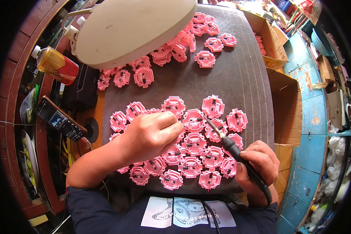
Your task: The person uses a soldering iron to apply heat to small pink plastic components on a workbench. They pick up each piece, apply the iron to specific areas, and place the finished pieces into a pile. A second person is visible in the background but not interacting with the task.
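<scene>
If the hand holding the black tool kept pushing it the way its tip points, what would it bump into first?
The right hand aims the soldering iron up and to the left. Its tip would probably meet the pink plastic part beside the left hand fingertips first, though depth is hard to judge.

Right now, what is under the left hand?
Under the left hand lie pink plastic parts on the grey mat. Several show around its edges; how many sit beneath the palm is hidden.
</scene>
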Demonstrator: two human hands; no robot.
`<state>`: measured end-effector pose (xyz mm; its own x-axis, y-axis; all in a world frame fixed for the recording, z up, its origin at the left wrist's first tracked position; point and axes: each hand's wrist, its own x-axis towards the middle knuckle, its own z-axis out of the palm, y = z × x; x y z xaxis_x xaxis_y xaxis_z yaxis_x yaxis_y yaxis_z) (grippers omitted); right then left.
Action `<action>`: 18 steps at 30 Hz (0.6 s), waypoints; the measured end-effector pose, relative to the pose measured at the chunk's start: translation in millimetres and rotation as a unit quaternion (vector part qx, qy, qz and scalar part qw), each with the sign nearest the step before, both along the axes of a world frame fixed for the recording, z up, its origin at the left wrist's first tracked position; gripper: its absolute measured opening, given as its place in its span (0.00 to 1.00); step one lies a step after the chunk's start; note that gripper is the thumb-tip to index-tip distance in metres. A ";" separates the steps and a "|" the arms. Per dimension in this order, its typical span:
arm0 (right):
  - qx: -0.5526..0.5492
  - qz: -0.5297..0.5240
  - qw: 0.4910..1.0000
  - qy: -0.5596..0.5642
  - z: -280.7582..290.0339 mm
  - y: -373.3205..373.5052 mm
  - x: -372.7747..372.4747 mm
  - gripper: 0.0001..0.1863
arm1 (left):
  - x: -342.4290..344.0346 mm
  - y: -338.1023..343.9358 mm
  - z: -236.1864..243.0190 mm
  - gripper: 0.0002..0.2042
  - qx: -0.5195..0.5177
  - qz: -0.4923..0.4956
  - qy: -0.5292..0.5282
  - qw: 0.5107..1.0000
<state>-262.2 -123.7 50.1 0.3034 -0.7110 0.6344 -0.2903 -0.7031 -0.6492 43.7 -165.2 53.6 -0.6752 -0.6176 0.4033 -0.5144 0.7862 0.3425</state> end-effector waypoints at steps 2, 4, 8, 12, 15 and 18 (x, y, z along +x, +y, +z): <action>-0.005 0.005 1.000 -0.001 0.1 1.3 3.9 0.17 | 1.1 1.3 -1.4 0.11 0.005 0.000 -0.002 1.000; -0.004 0.017 1.000 0.002 1.5 1.2 6.2 0.17 | 2.1 3.0 -1.5 0.11 0.007 0.000 -0.010 1.000; -0.003 0.007 1.000 0.009 -0.1 2.1 5.8 0.17 | 2.7 8.3 -0.1 0.12 0.013 -0.006 -0.040 0.999; -0.007 0.009 1.000 0.012 -0.9 2.7 5.1 0.16 | 1.5 8.1 -5.6 0.13 0.008 -0.013 -0.049 0.999; -0.009 0.009 1.000 0.013 -1.8 1.6 5.2 0.16 | 0.9 7.8 -6.2 0.12 0.012 -0.006 -0.052 0.999; -0.013 0.011 1.000 0.011 -4.3 1.0 6.1 0.16 | 0.1 6.7 -6.9 0.11 0.011 -0.008 -0.056 0.998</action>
